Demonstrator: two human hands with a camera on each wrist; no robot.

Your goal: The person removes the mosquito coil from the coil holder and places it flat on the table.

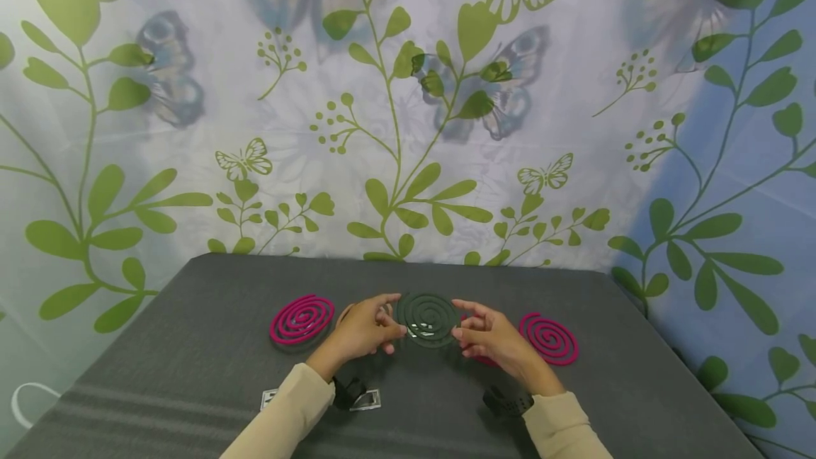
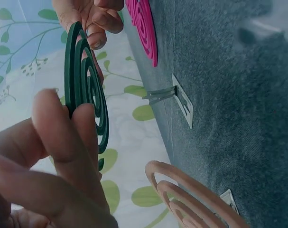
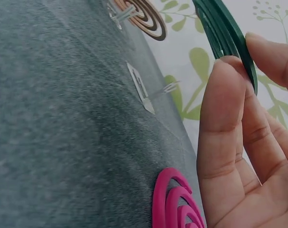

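A dark green mosquito coil is held up above the table, tilted toward the head camera. My left hand pinches its left edge between thumb and fingers. On the opposite edge, my right hand pinches it the same way. Below the coil, a bare metal coil stand with upright prongs sits on the cloth. Close by the left hand is a tan coil, mostly hidden in the head view. A pink coil shows beneath the right hand.
One pink coil stands at the left of the grey cloth-covered table, another pink coil at the right. Flat metal stands lie near the left forearm. A leaf-and-butterfly curtain hangs behind the table.
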